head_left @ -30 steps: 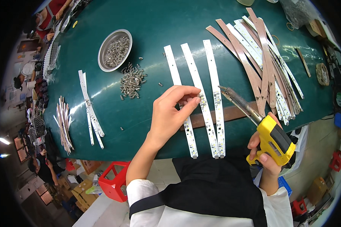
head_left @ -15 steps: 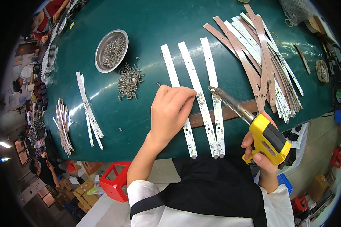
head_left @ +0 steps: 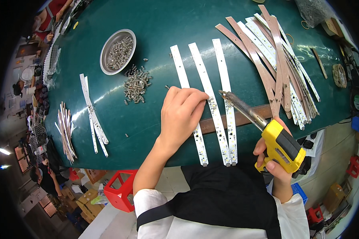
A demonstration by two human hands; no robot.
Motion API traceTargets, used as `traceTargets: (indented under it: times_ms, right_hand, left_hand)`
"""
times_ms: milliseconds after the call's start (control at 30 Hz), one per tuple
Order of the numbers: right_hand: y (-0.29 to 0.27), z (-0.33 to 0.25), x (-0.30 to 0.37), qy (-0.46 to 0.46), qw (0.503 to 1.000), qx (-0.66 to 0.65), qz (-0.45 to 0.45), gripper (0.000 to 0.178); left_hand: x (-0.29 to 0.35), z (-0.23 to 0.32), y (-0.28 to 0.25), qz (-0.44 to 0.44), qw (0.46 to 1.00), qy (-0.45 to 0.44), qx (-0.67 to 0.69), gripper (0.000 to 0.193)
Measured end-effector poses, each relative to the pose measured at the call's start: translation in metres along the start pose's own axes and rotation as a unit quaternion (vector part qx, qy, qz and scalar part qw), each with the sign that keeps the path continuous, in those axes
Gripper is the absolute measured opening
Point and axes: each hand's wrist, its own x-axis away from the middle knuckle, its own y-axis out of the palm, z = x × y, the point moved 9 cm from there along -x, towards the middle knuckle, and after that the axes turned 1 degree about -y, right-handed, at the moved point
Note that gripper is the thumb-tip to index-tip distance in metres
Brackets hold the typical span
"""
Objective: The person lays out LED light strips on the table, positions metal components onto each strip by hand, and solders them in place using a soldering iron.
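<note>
Three long white LED circuit strips lie side by side in front of me: a left strip (head_left: 180, 65), a middle strip (head_left: 199, 65) and a right strip (head_left: 221, 63). My left hand (head_left: 181, 113) rests across the left strip. Its thumb and index finger are pinched at the middle strip's edge, by a small metallic part (head_left: 211, 99); whether they hold it is hidden. My right hand (head_left: 278, 172) grips a yellow and black soldering gun (head_left: 284, 144). The gun's metal tip points left, over or at the right strip, close to my left fingertips; contact cannot be told.
A brown bar (head_left: 212, 125) runs beneath the strips. At the left, a metal bowl (head_left: 102, 59) of small glass-and-metal parts stands by a loose heap (head_left: 136, 85) of them. Piled strips (head_left: 281, 63) lie right; smaller bundles (head_left: 92, 115) lie left. People work at far left.
Very little differs. My left hand has shifted slightly up and right at the middle strip, while the soldering gun stays nearly where it was.
</note>
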Motion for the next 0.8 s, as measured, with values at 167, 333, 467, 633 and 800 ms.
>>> traceTargets:
  times_ms: [167, 333, 467, 633, 800]
  right_hand:
    - [0.0, 0.005, -0.002, 0.019, 1.0, 0.012, 0.014, 0.091]
    - [0.002, 0.004, -0.002, 0.016, 1.0, 0.008, 0.02, 0.092]
    - [0.001, 0.003, -0.002, 0.01, 1.0, 0.008, 0.018, 0.093]
    - [0.002, 0.003, -0.002, 0.023, 0.999, 0.005, 0.026, 0.093]
    - [0.005, 0.003, -0.002, 0.046, 0.998, 0.03, 0.015, 0.089]
  left_hand:
    - [0.002, 0.009, 0.002, 0.0, 0.998, 0.042, -0.042, 0.02]
    - [0.004, 0.011, 0.001, 0.02, 0.997, 0.051, -0.058, 0.022]
    - [0.005, 0.01, 0.001, 0.027, 0.997, 0.052, -0.049, 0.023]
    - [0.005, 0.005, 0.001, 0.008, 1.0, 0.028, -0.007, 0.023]
    - [0.006, 0.002, -0.009, 0.032, 0.999, 0.002, 0.014, 0.024]
